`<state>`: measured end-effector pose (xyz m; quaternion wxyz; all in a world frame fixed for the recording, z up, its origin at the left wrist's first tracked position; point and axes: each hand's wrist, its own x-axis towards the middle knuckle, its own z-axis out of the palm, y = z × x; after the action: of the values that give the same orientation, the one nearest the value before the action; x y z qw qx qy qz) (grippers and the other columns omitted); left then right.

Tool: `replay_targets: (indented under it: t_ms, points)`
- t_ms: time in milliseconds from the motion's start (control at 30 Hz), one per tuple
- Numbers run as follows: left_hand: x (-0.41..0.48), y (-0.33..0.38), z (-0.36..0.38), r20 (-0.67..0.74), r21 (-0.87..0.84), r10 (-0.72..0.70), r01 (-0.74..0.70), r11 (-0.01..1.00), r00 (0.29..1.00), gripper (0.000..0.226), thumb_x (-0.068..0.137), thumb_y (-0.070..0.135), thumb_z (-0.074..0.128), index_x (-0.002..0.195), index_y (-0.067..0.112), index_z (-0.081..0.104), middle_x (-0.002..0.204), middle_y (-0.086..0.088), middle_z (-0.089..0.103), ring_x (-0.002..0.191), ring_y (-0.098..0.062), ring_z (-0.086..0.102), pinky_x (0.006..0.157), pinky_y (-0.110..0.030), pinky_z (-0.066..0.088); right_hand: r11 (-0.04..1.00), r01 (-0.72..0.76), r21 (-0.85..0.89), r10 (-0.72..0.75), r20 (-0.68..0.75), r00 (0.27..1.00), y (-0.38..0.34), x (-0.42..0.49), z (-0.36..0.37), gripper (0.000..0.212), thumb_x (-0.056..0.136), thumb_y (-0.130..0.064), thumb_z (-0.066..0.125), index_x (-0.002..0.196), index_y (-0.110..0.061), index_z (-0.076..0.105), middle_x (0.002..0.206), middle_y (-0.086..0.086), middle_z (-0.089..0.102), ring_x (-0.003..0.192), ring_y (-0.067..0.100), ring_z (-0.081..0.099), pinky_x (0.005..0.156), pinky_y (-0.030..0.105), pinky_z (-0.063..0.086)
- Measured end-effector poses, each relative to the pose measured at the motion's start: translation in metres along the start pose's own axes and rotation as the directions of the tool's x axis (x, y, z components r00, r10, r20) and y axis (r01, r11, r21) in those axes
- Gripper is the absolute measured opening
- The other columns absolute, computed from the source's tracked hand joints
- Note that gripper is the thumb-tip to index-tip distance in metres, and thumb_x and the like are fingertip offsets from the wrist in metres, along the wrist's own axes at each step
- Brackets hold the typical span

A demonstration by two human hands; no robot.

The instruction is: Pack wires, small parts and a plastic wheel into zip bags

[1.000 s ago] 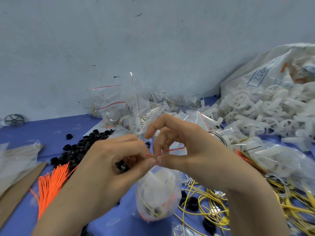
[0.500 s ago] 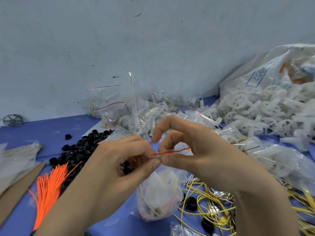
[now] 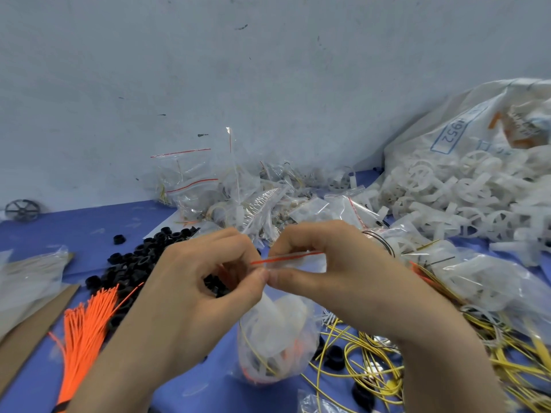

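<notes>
both hands meet at the red-striped top edge of a small zip bag [image 3: 275, 332]. the left hand [image 3: 190, 296] has thumb and fingertips closed on the left end of the strip, and the right hand [image 3: 343, 281] has thumb and forefinger closed on it just beside, thumbs almost touching. the bag hangs below the hands, holding a white plastic wheel, a yellow wire and something orange. left of the left hand lie a bundle of orange wires [image 3: 86, 332] and a heap of black small parts [image 3: 134, 260]. below and right of the right hand is a tangle of yellow wires [image 3: 372, 371]. beyond the hands sits a pile of filled zip bags [image 3: 226, 192], and far right of them a big sack of white wheels [image 3: 465, 189].
</notes>
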<state>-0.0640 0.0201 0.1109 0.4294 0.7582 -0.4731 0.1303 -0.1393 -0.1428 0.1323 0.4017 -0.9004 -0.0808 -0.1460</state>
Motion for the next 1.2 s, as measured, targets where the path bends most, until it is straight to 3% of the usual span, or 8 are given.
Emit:
replay_targets:
  t_ms: [167,267,367,500,733,900,1033,1200]
  points:
    - [0.002,-0.001,-0.001,-0.013,0.013,0.024,-0.024,1.000,1.000,0.016,0.075,0.036,0.057,0.069,0.022,0.059,0.068,0.002,0.057,0.061,-0.014,0.055,0.057,-0.023,0.043,0.999,0.051,0.004,-0.051,-0.027,0.998,-0.002,-0.001,-0.001,0.005,0.080,-0.022,0.069,0.077,-0.019,0.071,0.071,-0.010,0.065,0.072,0.000,0.057,0.068,0.017,0.043]
    - [0.001,-0.002,-0.001,-0.039,0.002,0.024,-0.024,1.000,0.999,0.016,0.075,0.036,0.056,0.070,0.022,0.060,0.069,0.002,0.058,0.061,-0.015,0.054,0.058,-0.029,0.045,0.997,0.075,-0.021,-0.076,-0.066,0.995,-0.003,0.001,0.001,0.005,0.081,-0.018,0.069,0.076,-0.018,0.069,0.069,-0.012,0.060,0.072,0.000,0.053,0.067,0.011,0.039]
    - [0.002,-0.003,-0.001,-0.088,-0.025,0.014,-0.016,1.000,0.996,0.014,0.076,0.038,0.055,0.073,0.025,0.060,0.068,0.003,0.057,0.062,-0.016,0.055,0.060,-0.034,0.047,0.989,0.135,-0.064,-0.141,-0.111,0.984,-0.005,0.004,0.003,0.007,0.082,-0.014,0.070,0.076,-0.016,0.067,0.074,-0.009,0.057,0.073,0.003,0.050,0.068,0.015,0.038]
    - [0.002,0.000,-0.004,-0.151,0.007,0.049,-0.048,0.999,0.987,0.012,0.077,0.035,0.054,0.074,0.024,0.057,0.067,0.003,0.056,0.062,-0.016,0.054,0.059,-0.029,0.046,0.978,0.203,-0.047,-0.208,-0.176,0.962,-0.008,0.005,0.004,0.005,0.080,-0.014,0.074,0.076,-0.014,0.070,0.076,-0.004,0.062,0.074,0.006,0.055,0.069,0.016,0.041]
    - [0.003,0.003,-0.004,-0.137,0.026,0.051,-0.048,0.999,0.989,0.013,0.077,0.033,0.054,0.069,0.023,0.056,0.068,0.005,0.054,0.060,-0.011,0.052,0.056,-0.014,0.040,0.984,0.154,-0.089,-0.168,-0.176,0.970,-0.007,0.004,0.002,0.007,0.077,-0.017,0.075,0.075,-0.020,0.069,0.074,-0.010,0.060,0.071,-0.001,0.051,0.069,0.009,0.038]
    - [0.002,0.003,-0.003,-0.098,0.000,0.027,-0.027,1.000,0.995,0.014,0.078,0.038,0.054,0.077,0.026,0.060,0.067,0.005,0.055,0.060,-0.010,0.051,0.058,-0.015,0.042,0.977,0.182,-0.111,-0.199,-0.162,0.967,-0.006,0.002,0.001,0.008,0.078,-0.014,0.075,0.076,-0.017,0.068,0.076,-0.009,0.060,0.075,0.002,0.053,0.070,0.010,0.040]
    - [0.003,0.004,-0.002,-0.101,0.078,0.051,-0.043,0.996,0.994,0.014,0.077,0.034,0.054,0.069,0.024,0.060,0.071,0.008,0.056,0.061,-0.010,0.051,0.058,-0.009,0.037,0.991,0.119,-0.069,-0.128,-0.144,0.981,0.000,0.000,-0.005,0.015,0.076,-0.016,0.076,0.073,-0.026,0.066,0.076,-0.008,0.063,0.076,0.004,0.056,0.070,0.012,0.041]
    - [0.001,0.000,-0.005,-0.092,0.029,0.021,-0.019,0.999,0.996,0.016,0.075,0.035,0.054,0.069,0.022,0.061,0.069,0.010,0.057,0.061,-0.010,0.051,0.058,-0.010,0.039,0.989,0.096,-0.109,-0.110,-0.129,0.986,0.004,-0.003,-0.008,0.018,0.078,-0.013,0.072,0.072,-0.028,0.064,0.075,-0.009,0.063,0.077,0.005,0.058,0.070,0.011,0.041]
